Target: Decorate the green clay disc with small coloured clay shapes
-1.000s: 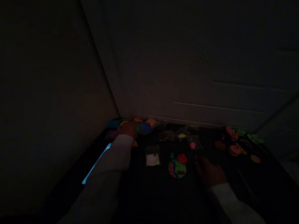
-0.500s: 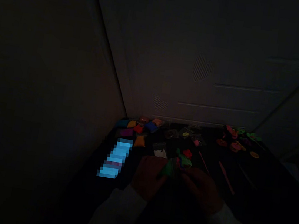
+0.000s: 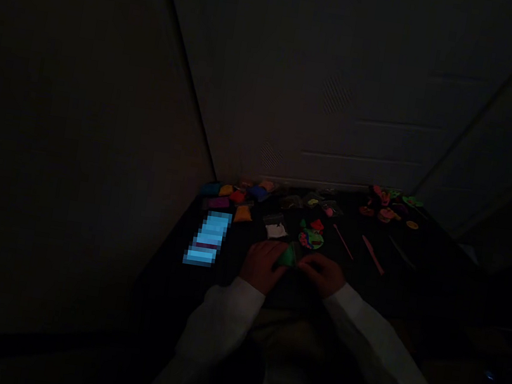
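In dim light, my left hand (image 3: 264, 265) is closed on a small clear bag of green clay (image 3: 288, 256). My right hand (image 3: 323, 274) pinches at the bag's right edge, thumb and fingertips together. Just beyond the hands lies a flat green clay figure (image 3: 311, 238) with several coloured bits on it. A red clay piece (image 3: 317, 224) touches or nearly touches its far side. Behind my left hand is a bag of white clay (image 3: 275, 228).
A lit phone (image 3: 208, 239) lies left of my hands. Bags of coloured clay (image 3: 258, 192) line the back. Right of the figure lie a thin pink stick (image 3: 343, 242), a pink knife-shaped tool (image 3: 373, 255) and a dark tool (image 3: 402, 252). Finished-looking clay shapes (image 3: 386, 214) sit at back right.
The view has shifted, so the table sits higher and more of my sleeves and lap shows. The hands have come away from the green figure, uncovering it; both stay on the green bag.
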`<state>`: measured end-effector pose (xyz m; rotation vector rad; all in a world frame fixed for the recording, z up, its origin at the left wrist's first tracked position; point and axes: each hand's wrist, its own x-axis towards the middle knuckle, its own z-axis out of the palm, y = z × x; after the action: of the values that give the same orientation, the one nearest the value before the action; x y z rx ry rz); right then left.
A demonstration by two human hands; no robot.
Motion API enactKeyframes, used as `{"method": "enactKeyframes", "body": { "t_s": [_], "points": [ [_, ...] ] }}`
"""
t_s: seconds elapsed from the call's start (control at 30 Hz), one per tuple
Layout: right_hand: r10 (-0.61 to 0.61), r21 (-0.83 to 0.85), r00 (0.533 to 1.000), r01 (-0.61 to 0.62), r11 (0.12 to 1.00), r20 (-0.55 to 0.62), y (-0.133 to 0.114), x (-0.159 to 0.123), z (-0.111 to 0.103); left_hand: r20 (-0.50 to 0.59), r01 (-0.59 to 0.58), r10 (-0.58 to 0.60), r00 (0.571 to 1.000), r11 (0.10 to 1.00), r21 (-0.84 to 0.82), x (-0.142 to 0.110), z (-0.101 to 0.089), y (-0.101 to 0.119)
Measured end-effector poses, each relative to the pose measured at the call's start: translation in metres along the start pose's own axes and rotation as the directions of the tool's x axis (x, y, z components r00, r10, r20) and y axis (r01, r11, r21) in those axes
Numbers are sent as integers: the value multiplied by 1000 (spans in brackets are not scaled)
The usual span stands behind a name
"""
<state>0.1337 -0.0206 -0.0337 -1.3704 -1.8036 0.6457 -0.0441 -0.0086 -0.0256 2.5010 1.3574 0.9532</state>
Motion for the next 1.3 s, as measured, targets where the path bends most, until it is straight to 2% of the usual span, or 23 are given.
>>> {"method": "enactKeyframes", "body": {
  "t_s": [0.27,0.47,0.6,0.9,1.3],
  "points": [
    [-132,-83,991,131,988,1,-6,-1,1,-124,-19,6,992,994,-107,-6,-10,6],
    [-289,-115,957,290,950,23,-10,3,17,-194,30,-62,979,985,-168,-12,-8,1],
    [-345,-115,938,345,932,24,-5,4,26,-227,49,-93,970,980,-193,-12,-4,-3],
    [-379,-47,926,378,925,2,-7,2,24,-182,43,-92,979,966,-256,-12,-7,-2],
    [-363,-1,931,363,932,-32,-12,0,21,-109,47,-81,991,956,-289,-13,-4,-7]
  ]
}}
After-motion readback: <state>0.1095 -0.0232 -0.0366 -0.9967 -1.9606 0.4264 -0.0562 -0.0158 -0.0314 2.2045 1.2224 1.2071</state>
